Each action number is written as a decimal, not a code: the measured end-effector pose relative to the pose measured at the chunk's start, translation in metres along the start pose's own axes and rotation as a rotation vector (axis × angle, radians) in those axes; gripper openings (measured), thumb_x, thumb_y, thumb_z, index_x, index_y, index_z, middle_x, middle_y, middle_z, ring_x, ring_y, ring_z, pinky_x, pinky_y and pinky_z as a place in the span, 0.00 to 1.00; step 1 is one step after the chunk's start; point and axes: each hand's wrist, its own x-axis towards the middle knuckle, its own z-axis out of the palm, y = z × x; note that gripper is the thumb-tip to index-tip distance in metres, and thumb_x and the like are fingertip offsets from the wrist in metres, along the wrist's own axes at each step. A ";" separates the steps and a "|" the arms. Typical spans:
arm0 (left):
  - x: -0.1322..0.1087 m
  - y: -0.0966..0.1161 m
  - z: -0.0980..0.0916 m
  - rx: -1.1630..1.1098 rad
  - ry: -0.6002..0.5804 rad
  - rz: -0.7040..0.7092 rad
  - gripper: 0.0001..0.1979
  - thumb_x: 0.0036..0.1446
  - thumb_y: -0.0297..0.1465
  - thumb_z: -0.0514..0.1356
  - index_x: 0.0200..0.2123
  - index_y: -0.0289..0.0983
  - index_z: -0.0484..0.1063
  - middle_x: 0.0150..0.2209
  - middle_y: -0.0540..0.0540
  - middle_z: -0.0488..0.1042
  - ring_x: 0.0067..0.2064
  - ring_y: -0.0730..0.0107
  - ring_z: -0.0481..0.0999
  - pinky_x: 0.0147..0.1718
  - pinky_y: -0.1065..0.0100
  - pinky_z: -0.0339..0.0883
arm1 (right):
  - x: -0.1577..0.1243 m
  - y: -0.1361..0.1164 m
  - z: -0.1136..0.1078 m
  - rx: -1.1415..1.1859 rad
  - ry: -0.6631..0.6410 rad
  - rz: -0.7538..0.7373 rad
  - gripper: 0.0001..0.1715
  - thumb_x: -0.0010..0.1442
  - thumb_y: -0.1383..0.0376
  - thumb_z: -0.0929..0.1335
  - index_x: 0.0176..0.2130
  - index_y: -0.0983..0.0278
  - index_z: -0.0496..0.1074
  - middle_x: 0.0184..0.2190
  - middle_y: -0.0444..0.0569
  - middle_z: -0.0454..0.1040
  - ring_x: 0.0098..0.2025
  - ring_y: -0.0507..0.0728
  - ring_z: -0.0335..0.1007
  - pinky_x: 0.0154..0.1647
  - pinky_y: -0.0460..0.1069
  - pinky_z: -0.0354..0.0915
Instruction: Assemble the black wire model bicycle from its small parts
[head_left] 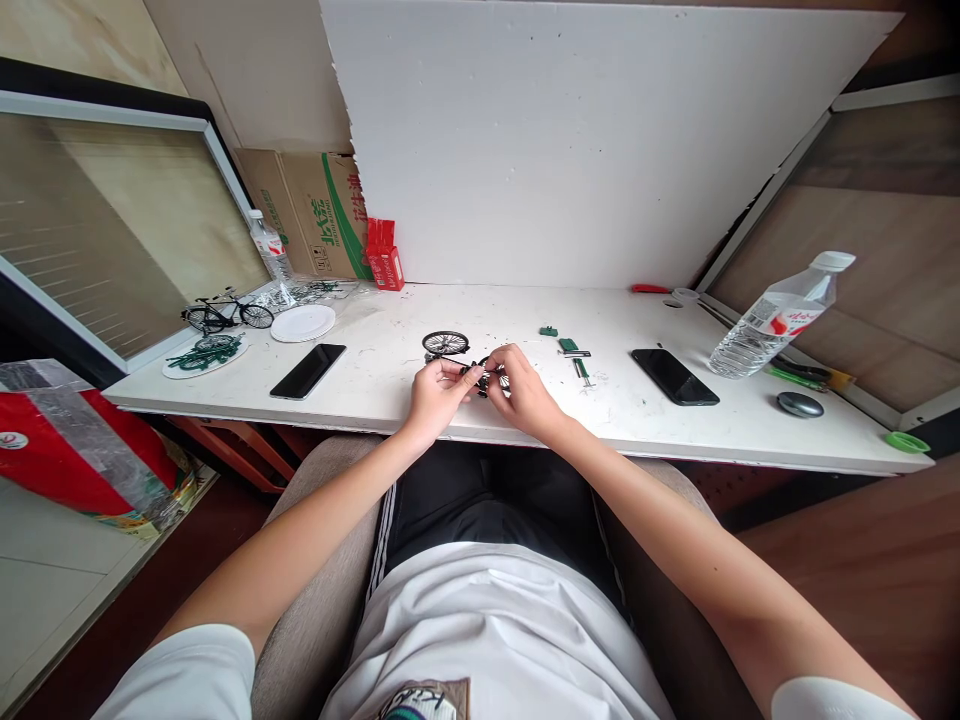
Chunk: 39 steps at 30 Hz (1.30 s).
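My left hand point(437, 398) and my right hand point(523, 392) meet near the table's front edge, their fingers closed in a pinch. Between them is a small black model bicycle point(484, 384), partly covered by my fingers. A spoked black wheel point(445, 343) shows just beyond my left hand; whether it is joined to the held part I cannot tell. To the right of my right hand lie small green plastic pieces point(568, 345), and another green piece with a metallic bar point(582, 371) is nearer to me.
A complete model bicycle point(227, 313), a white plate point(303, 323) and a plate with green sprues point(202, 357) stand left. Phones lie at left point(308, 371) and right point(674, 376). A water bottle point(780, 315) and a dark oval object point(799, 404) are far right. A white panel point(585, 140) rises behind.
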 end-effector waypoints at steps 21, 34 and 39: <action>0.006 -0.001 -0.004 -0.004 0.029 -0.002 0.25 0.51 0.47 0.78 0.36 0.36 0.73 0.34 0.44 0.80 0.34 0.62 0.85 0.33 0.65 0.78 | 0.000 -0.001 -0.001 0.177 -0.127 0.062 0.27 0.74 0.71 0.60 0.68 0.56 0.58 0.58 0.58 0.67 0.58 0.63 0.72 0.60 0.63 0.75; 0.007 -0.003 -0.004 -0.004 0.030 0.010 0.26 0.51 0.46 0.79 0.37 0.36 0.72 0.34 0.45 0.80 0.34 0.61 0.85 0.33 0.64 0.78 | 0.000 0.001 -0.002 0.180 -0.148 0.069 0.36 0.69 0.74 0.62 0.71 0.54 0.58 0.60 0.57 0.68 0.61 0.63 0.71 0.61 0.62 0.75; 0.007 -0.003 -0.004 -0.008 0.032 0.018 0.26 0.50 0.46 0.79 0.37 0.37 0.71 0.32 0.45 0.79 0.33 0.61 0.85 0.33 0.64 0.78 | 0.000 0.001 -0.002 0.185 -0.132 0.064 0.34 0.70 0.74 0.62 0.70 0.54 0.59 0.60 0.57 0.69 0.61 0.63 0.72 0.62 0.64 0.75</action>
